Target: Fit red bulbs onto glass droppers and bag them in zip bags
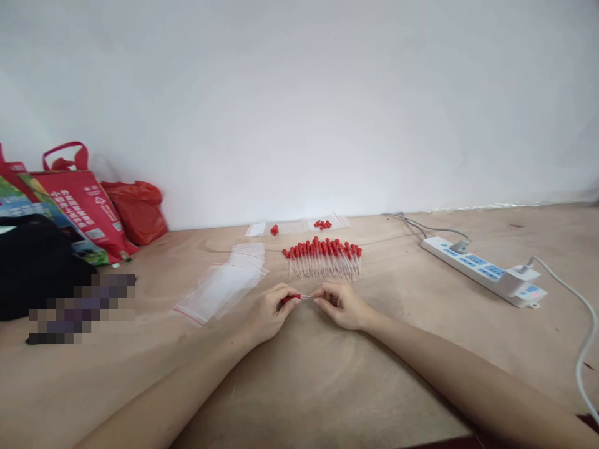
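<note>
My left hand (276, 308) pinches the red rubber bulb of a dropper (291, 299). The clear tube of that dropper points right, to where the fingers of my right hand (337, 304) close on its end. Just beyond both hands lies a row of red-bulbed droppers (322, 255), side by side with their clear tips toward me. Flat clear zip bags (234, 277) with red seal lines overlap in a fan to the left of the row. Loose red bulbs (322, 224) rest on the clear bags near the wall, with another small cluster of red bulbs (274, 230) further left.
A white power strip (482, 269) with plugs and grey cables lies on the right of the wooden table (374, 386). At the left stand a red printed bag (87, 209), a red plastic bag (138, 212) and a black cloth item (42, 265). The wall closes off the back.
</note>
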